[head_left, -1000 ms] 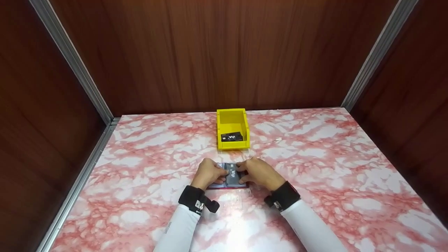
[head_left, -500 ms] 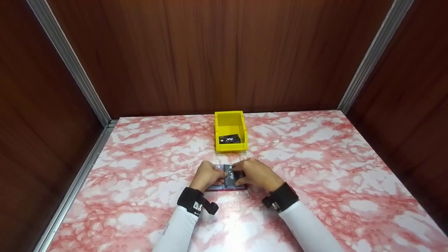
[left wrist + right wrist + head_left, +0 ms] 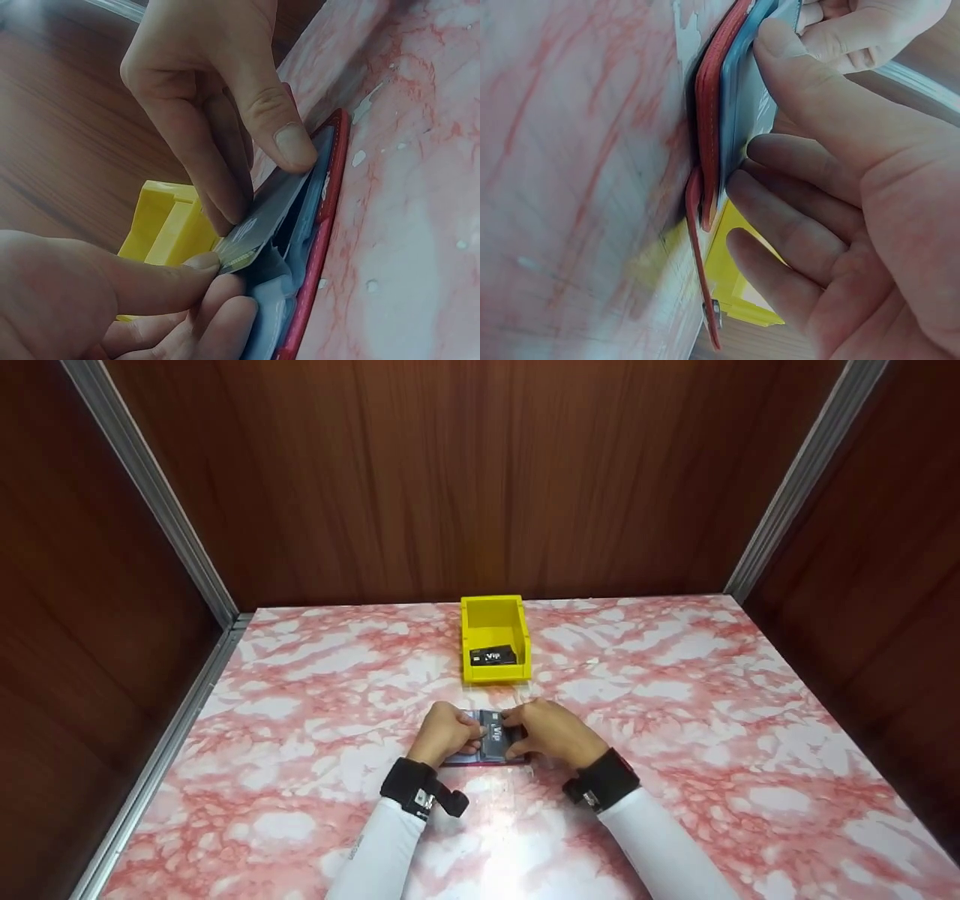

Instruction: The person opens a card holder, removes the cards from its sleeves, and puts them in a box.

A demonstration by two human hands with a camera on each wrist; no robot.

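Observation:
A card holder with a red cover (image 3: 709, 112) and clear bluish sleeves (image 3: 304, 225) lies opened on the table between both hands. A dark card printed "Vip" (image 3: 493, 739) lies over its right-hand page, tilted up from the lower sleeves in the left wrist view. My left hand (image 3: 448, 733) pinches the card's left edge between thumb and index finger. My right hand (image 3: 559, 733) spans the same page, thumb pressing its near end and curled fingertips at its far end. The right palm hides the holder's right side in the head view.
Behind the holder stands a yellow bin (image 3: 496, 673) with black "Vip" cards (image 3: 493, 655) in it. The holder's red strap (image 3: 697, 255) with a metal snap sticks out to the right. Brown wood-grain panels (image 3: 480, 480) wall the marbled table (image 3: 300, 810) at the back and sides.
The hands stay at the holder. The right fingers have shifted slightly left over the page, and the card's tilt varies a little. The head view has moved slightly.

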